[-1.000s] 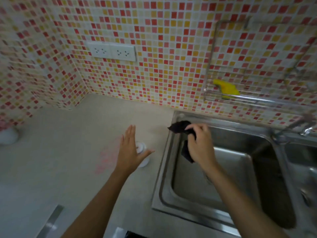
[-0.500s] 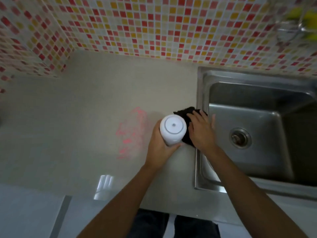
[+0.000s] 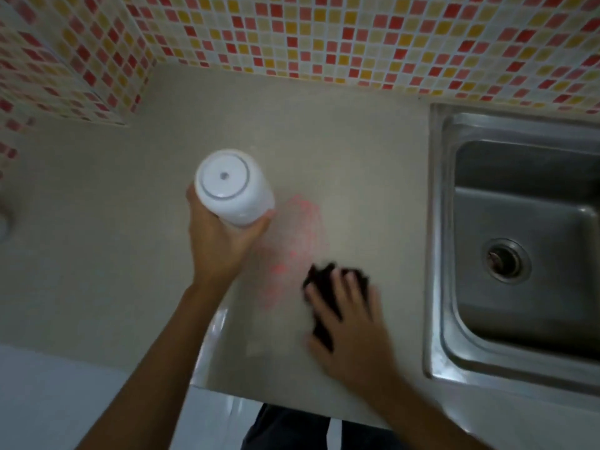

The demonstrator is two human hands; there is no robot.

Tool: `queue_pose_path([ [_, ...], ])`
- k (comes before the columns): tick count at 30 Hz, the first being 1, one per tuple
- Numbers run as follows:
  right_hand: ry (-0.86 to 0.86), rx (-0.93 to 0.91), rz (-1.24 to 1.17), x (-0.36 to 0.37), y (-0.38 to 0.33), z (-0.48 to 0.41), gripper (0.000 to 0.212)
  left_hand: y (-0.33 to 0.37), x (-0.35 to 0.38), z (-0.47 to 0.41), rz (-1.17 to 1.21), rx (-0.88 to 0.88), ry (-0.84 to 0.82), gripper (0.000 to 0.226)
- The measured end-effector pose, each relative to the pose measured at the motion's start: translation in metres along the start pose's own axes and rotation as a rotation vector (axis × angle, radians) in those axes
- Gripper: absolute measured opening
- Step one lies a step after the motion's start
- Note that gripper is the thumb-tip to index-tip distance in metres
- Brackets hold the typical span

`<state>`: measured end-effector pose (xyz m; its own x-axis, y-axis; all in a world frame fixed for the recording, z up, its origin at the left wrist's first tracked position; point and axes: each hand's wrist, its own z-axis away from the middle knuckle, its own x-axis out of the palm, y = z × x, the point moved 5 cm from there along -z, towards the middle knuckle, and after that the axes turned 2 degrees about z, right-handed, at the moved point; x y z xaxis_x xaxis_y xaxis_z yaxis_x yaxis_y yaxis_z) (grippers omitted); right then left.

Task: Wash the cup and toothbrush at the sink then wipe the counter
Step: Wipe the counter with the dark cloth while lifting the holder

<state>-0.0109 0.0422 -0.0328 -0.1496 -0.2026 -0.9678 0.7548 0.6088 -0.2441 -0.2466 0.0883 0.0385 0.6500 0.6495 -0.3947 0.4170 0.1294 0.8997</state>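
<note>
while left hand [image 3: 220, 248] grips cup [image 3: 232, 186], right hand [image 3: 354, 326] (laid flat) presses cloth [image 3: 319, 276]

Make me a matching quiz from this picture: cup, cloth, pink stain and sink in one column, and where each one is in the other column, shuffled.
1 cup
2 cloth
3 pink stain
4 sink

A on the bare counter, beside the cloth
B pressed under the right hand
C set into the counter, far right
D held in the left hand, base up

Pairs: 1-D, 2-B, 3-A, 4-C
</note>
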Motion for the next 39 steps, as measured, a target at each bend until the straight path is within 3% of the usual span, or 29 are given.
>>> queue_pose_path([
  [3, -0.020, -0.181, -0.011, 0.014, -0.059, -0.026, 0.059, -0.012, -0.030, -0.020, -0.039, 0.006, 0.070, 0.095],
  [5, 0.037, -0.196, 0.040, 0.015, -0.059, -0.089, 0.055, -0.016, -0.040, -0.029, -0.042, 0.025, 0.101, 0.094],
  [9, 0.104, 0.134, 0.138, -0.003, 0.012, -0.191, 0.052, -0.016, -0.055, -0.038, -0.012, 0.050, 0.135, 0.097],
  [17, -0.012, 0.082, 0.330, -0.009, 0.014, -0.076, 0.060, -0.028, -0.060, -0.041, 0.041, 0.001, 0.134, 0.101],
  [22, 0.003, 0.027, 0.269, -0.006, 0.017, -0.123, 0.054, -0.029, -0.058, -0.047, 0.042, -0.017, 0.122, 0.099],
  [29, 0.083, 0.380, 0.039, -0.016, 0.041, -0.299, 0.066, -0.035, -0.068, -0.052, 0.023, -0.010, 0.113, 0.101],
  [34, 0.131, 0.081, 0.069, 0.007, -0.049, -0.226, 0.070, -0.037, -0.071, -0.055, 0.023, -0.019, 0.135, 0.101],
  [39, -0.056, -0.253, 0.071, 0.027, -0.103, -0.083, 0.060, -0.043, -0.069, -0.061, 0.022, -0.026, 0.125, 0.101],
])
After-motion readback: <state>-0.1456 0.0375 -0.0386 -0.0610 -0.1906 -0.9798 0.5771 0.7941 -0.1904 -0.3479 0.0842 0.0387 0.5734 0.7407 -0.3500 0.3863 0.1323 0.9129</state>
